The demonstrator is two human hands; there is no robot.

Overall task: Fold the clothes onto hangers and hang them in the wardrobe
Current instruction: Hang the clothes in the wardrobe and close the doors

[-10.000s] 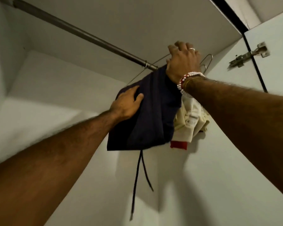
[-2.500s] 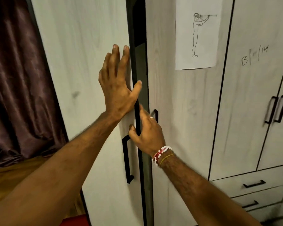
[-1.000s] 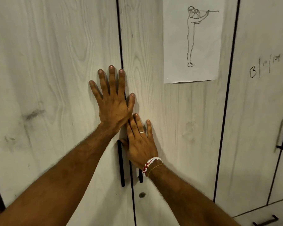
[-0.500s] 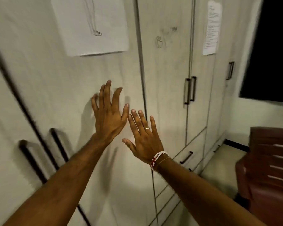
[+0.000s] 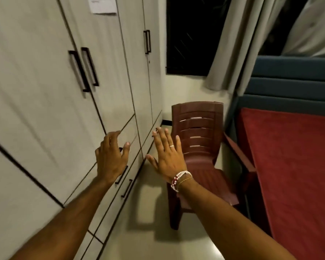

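Wardrobe doors of pale wood-grain laminate [image 5: 36,91] fill the left side, all closed, with slim black bar handles [image 5: 83,69] and drawers [image 5: 109,201] below. A white paper sheet [image 5: 103,4] is stuck high on one door. Two bare forearms reach forward. The left hand [image 5: 111,158] hangs in front of the drawers, fingers loosely bent, holding nothing. The right hand [image 5: 167,156], with a ring and a white-and-red beaded bracelet [image 5: 178,179], is spread flat in the air just beside it, also holding nothing. Beyond stands a maroon plastic chair [image 5: 197,139] on a pale glossy floor [image 5: 148,231]. A dark window [image 5: 188,34] and grey curtain [image 5: 227,44] sit behind it. A red-covered bed [image 5: 298,175] lies right.
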